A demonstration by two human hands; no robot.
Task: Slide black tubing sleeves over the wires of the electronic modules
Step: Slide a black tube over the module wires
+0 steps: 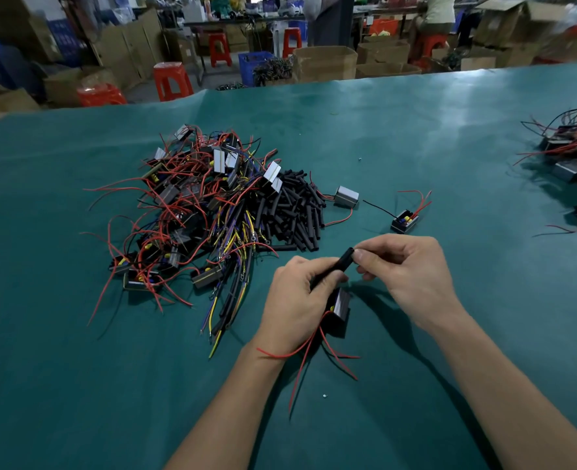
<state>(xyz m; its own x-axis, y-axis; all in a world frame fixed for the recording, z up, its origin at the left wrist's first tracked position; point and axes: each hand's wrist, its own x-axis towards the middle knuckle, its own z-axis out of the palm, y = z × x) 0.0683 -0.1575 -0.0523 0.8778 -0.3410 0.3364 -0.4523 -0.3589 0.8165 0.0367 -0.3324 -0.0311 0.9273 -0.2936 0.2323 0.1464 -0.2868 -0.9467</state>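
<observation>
A black tubing sleeve (339,264) runs slantwise between my two hands above the green table. My left hand (297,300) grips its lower part together with the wires inside my fist. My right hand (405,266) pinches the sleeve's upper end with thumb and forefinger. A small grey electronic module (340,305) hangs just under my left hand, and its red wires (314,351) trail down over my left wrist. A heap of loose black sleeves (294,212) lies beyond my hands. Left of that heap sits a tangled pile of modules (192,198) with red, yellow and purple wires.
Two single modules (347,196) (405,221) lie on the green table (450,130) beyond my right hand. Another pile of modules (575,154) sits at the right edge. Red stools (172,79) and cardboard boxes (324,62) stand past the table's far edge.
</observation>
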